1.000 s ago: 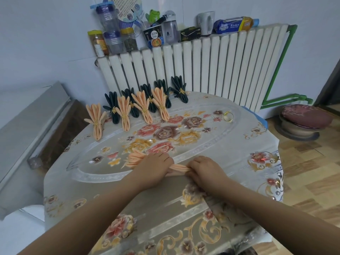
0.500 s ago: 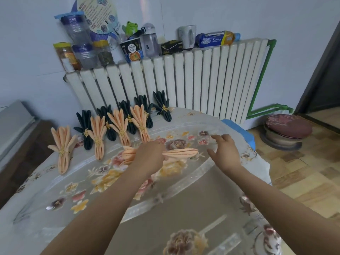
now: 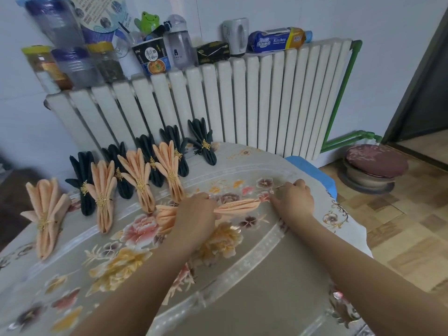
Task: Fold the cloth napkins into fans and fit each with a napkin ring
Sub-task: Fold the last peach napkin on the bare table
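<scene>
Now left hand grips pleated napkin; right hand curled beside its tip.

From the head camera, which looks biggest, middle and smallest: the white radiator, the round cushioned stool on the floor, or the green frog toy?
1. White radiator, by far the largest.
2. Round cushioned stool.
3. Green frog toy, the smallest; it sits far back, but the gap is clear.
</scene>
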The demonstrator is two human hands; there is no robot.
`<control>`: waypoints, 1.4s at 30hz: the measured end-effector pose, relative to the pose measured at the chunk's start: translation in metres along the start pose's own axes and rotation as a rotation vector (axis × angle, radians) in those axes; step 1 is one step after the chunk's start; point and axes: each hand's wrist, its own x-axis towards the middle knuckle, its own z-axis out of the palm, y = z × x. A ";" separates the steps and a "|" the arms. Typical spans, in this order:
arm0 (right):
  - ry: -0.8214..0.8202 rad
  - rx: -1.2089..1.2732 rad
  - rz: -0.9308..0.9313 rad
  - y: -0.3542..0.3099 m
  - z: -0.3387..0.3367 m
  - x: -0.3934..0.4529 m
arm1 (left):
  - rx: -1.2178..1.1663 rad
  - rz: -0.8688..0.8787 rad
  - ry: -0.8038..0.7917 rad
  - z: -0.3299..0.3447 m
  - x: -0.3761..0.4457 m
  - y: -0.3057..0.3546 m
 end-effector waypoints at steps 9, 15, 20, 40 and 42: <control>-0.045 0.583 -0.275 0.003 -0.028 -0.050 | -0.108 -0.073 -0.041 -0.017 -0.023 -0.013; -0.289 0.629 -0.453 -0.002 -0.057 -0.107 | -0.191 -0.074 -0.096 -0.038 -0.062 -0.015; -0.370 0.417 -0.646 -0.019 -0.077 -0.150 | -0.273 0.018 -0.102 -0.052 -0.097 -0.002; -0.417 0.241 -0.666 -0.045 -0.065 -0.243 | -0.273 0.252 -0.234 -0.053 -0.166 0.017; -0.417 0.243 -0.642 -0.042 -0.056 -0.252 | -0.195 0.270 -0.125 -0.040 -0.177 0.015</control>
